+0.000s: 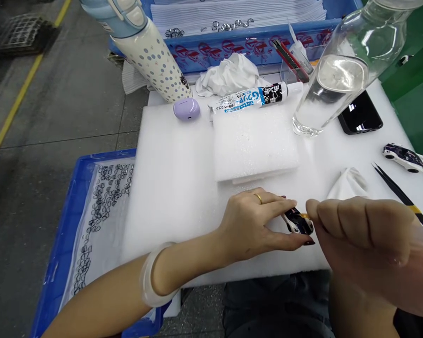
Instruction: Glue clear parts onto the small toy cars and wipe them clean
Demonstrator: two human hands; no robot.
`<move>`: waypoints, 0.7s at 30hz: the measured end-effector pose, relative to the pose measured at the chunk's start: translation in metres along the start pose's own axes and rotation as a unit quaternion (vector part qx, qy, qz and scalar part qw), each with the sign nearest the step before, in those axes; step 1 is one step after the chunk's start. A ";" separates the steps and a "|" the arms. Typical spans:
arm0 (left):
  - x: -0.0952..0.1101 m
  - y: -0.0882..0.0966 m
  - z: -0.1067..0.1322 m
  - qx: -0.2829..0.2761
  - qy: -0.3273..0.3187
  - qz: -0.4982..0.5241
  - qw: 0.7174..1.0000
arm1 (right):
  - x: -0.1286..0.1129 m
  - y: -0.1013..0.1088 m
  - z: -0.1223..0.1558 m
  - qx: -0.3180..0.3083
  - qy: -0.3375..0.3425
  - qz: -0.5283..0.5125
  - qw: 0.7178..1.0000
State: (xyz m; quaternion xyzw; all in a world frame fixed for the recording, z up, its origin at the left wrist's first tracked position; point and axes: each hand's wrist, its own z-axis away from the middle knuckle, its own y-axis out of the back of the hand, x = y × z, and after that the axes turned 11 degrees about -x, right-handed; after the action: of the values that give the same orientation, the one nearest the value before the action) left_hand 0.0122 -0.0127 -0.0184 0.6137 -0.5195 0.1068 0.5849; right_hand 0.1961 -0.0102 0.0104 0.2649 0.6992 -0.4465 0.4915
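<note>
Detailing was judged in hand; toy car (298, 223) was pinched by left hand (255, 226); yellow stick (304, 216) was gripped by curled right hand (364, 232); steady aim was judged needed next.

The toy car (299, 223) between left hand (257, 224) and right hand (363, 230) is black and white. Beyond the left hand sit a lilac earbud case (186, 109) and a cream flask (151, 54) dotted blue-grey.
</note>
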 end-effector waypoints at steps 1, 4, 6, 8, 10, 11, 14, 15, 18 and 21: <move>0.000 0.000 0.000 0.000 -0.001 -0.001 1.000 | 0.000 -0.003 -0.001 0.014 0.029 -0.013 0.999; 0.000 -0.001 0.000 0.003 -0.002 -0.001 1.000 | 0.000 -0.011 -0.003 0.035 0.082 -0.041 0.995; 0.000 -0.001 0.000 0.007 -0.002 -0.001 1.000 | -0.001 -0.015 -0.004 0.039 0.091 -0.047 0.994; 0.000 -0.001 0.000 0.008 -0.002 -0.002 1.000 | -0.003 -0.015 -0.005 0.034 0.094 -0.049 0.994; 0.000 -0.001 0.000 0.007 -0.002 -0.004 1.000 | -0.005 -0.013 -0.007 0.011 0.090 -0.054 0.994; -0.001 -0.001 0.001 0.005 -0.002 -0.004 1.000 | -0.005 -0.011 -0.007 -0.008 0.088 -0.056 0.995; -0.001 -0.002 0.001 0.004 -0.003 -0.003 1.000 | -0.004 -0.010 -0.009 -0.034 0.098 -0.051 0.993; -0.001 -0.002 0.001 0.005 -0.003 -0.002 1.000 | -0.004 -0.011 -0.008 -0.030 0.097 -0.044 0.994; -0.001 -0.002 0.001 0.012 -0.008 -0.007 1.000 | -0.013 -0.018 -0.003 0.007 0.059 -0.008 0.998; -0.001 -0.003 0.001 0.015 -0.015 -0.018 1.000 | -0.033 -0.025 -0.005 0.034 0.030 0.060 0.997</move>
State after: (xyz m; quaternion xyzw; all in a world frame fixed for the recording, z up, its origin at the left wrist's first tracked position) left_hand 0.0138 -0.0140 -0.0211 0.6328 -0.5159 0.0948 0.5696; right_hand 0.1855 -0.0149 0.0509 0.3357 0.6809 -0.4318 0.4870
